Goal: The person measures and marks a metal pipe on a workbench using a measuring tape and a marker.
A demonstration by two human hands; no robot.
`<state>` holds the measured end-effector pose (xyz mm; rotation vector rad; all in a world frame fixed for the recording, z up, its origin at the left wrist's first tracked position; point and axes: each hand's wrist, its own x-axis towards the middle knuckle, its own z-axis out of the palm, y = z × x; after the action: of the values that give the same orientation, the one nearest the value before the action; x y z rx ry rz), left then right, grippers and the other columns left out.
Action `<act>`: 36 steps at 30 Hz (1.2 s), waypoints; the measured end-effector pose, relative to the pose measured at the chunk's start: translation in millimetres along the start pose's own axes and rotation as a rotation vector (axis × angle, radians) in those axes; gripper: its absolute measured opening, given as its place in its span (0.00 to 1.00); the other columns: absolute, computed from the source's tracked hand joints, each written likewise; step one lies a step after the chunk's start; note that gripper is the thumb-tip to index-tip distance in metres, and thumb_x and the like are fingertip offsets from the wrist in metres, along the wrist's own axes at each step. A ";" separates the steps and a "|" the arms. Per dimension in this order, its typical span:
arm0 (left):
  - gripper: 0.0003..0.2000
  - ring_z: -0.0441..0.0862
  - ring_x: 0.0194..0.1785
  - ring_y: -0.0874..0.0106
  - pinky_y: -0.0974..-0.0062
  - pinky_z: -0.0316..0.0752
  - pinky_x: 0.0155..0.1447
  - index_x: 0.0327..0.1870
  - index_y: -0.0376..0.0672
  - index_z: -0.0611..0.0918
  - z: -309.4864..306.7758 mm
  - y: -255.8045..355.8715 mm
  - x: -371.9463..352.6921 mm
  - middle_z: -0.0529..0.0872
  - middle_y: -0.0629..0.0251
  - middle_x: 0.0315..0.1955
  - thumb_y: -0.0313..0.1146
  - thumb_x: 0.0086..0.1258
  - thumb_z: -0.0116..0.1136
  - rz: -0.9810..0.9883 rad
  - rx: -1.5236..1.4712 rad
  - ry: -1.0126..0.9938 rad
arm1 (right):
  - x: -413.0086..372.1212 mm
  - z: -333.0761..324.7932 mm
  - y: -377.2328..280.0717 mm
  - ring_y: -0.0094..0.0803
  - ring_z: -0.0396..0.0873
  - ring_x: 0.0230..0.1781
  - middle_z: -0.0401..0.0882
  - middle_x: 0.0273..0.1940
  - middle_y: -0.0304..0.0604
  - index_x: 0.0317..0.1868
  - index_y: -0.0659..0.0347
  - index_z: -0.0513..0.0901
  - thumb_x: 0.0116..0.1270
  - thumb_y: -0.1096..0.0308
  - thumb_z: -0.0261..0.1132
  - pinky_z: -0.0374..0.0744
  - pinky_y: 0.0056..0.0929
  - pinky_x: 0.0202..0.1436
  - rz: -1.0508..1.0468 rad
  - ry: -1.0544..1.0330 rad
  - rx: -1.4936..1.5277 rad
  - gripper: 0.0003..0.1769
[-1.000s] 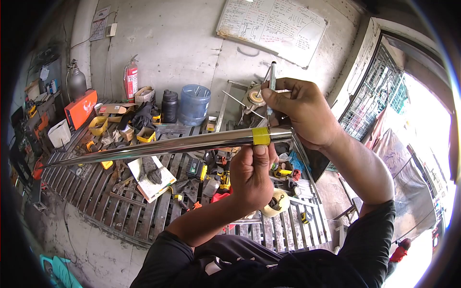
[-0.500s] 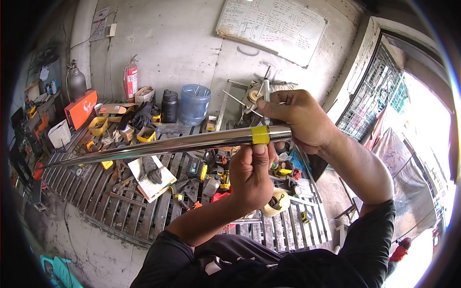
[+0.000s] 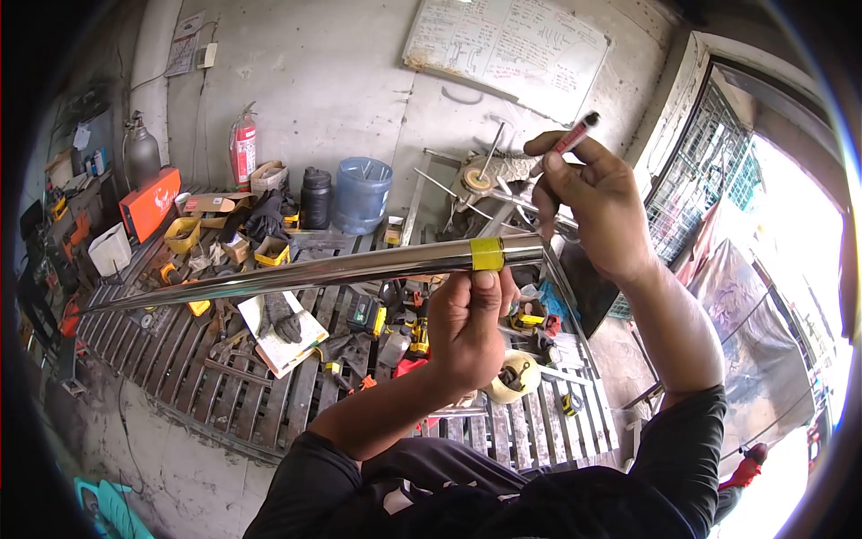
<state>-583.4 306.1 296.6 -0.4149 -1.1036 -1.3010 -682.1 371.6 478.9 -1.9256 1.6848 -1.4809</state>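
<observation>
A long shiny metal tube point(image 3: 359, 265) runs from the far left up to the middle of the view. Yellow tape point(image 3: 487, 254) wraps it near its right end. My left hand point(image 3: 469, 328) is closed around the tube from below, at the tape, with the thumb against it. Up and to the right of the tube's end, my right hand point(image 3: 597, 202) pinches a red and white marker point(image 3: 575, 133) with a black end pointing up to the right. The marker is apart from the tube.
A slatted metal table point(image 3: 202, 395) carries an open booklet point(image 3: 283, 337), yellow power tools, a white round container point(image 3: 514, 377), a blue water jug point(image 3: 362, 196) and a black bottle point(image 3: 316, 199). A fire extinguisher point(image 3: 243, 148) and a whiteboard point(image 3: 507, 54) are by the wall.
My right hand has moved up and right, away from the tube's taped end, and the marker in it is now tilted to the right. My left hand and the tube have hardly moved.
</observation>
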 end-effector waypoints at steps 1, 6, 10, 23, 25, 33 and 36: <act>0.15 0.73 0.36 0.75 0.63 0.79 0.54 0.43 0.40 0.76 -0.6 1.8 -0.8 0.78 0.65 0.32 0.38 0.96 0.44 0.004 0.000 0.004 | -4.4 4.2 3.4 0.24 0.83 0.29 0.88 0.34 0.42 0.64 0.66 0.80 0.91 0.64 0.57 0.82 0.26 0.38 -0.040 0.009 0.054 0.15; 0.14 0.80 0.36 0.76 0.72 0.80 0.48 0.44 0.37 0.77 -7.6 5.7 -1.8 0.87 0.62 0.36 0.35 0.94 0.48 0.060 -0.035 0.064 | -17.7 5.6 10.6 0.28 0.88 0.32 0.92 0.43 0.53 0.55 0.61 0.72 0.94 0.62 0.51 0.86 0.27 0.39 -0.070 -0.006 0.187 0.11; 0.16 0.79 0.44 0.71 0.59 0.80 0.61 0.51 0.36 0.78 -14.7 15.1 -2.5 0.82 0.59 0.40 0.39 0.95 0.43 0.002 -0.007 0.010 | -33.2 8.9 -0.2 0.26 0.86 0.31 0.86 0.36 0.44 0.49 0.60 0.68 0.92 0.56 0.58 0.83 0.26 0.36 -0.072 0.012 -0.148 0.16; 0.19 0.70 0.33 0.77 0.74 0.70 0.37 0.47 0.43 0.75 -54.7 41.8 -4.7 0.76 0.68 0.36 0.52 0.91 0.52 -0.095 -0.191 0.226 | -49.0 23.4 -12.9 0.22 0.71 0.35 0.74 0.32 0.35 0.45 0.60 0.68 0.80 0.72 0.73 0.74 0.28 0.42 -0.069 0.014 -0.189 0.17; 0.21 0.70 0.31 0.78 0.74 0.69 0.36 0.47 0.46 0.78 -64.2 51.8 2.1 0.73 0.76 0.30 0.57 0.88 0.58 -0.104 -0.294 0.356 | -51.1 21.7 -13.1 0.24 0.71 0.35 0.75 0.33 0.36 0.45 0.60 0.68 0.78 0.73 0.74 0.75 0.29 0.43 -0.102 0.013 -0.205 0.18; 0.18 0.69 0.30 0.80 0.73 0.67 0.39 0.54 0.47 0.79 -73.0 82.0 16.0 0.72 0.77 0.30 0.54 0.89 0.56 -0.124 -0.236 0.435 | -52.1 17.2 -3.8 0.29 0.86 0.44 0.85 0.41 0.47 0.46 0.61 0.67 0.75 0.77 0.76 0.82 0.33 0.51 -0.264 0.030 -0.253 0.20; 0.16 0.69 0.31 0.79 0.72 0.67 0.40 0.53 0.48 0.78 -75.9 86.8 15.6 0.72 0.76 0.30 0.53 0.91 0.54 -0.146 -0.215 0.391 | -53.8 16.5 -4.0 0.32 0.89 0.48 0.87 0.43 0.50 0.46 0.62 0.67 0.73 0.79 0.76 0.84 0.34 0.53 -0.326 0.026 -0.242 0.21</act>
<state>-475.6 262.6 301.7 -0.2251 -0.6782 -1.5591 -659.5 410.1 444.4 -2.4166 1.6905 -1.4651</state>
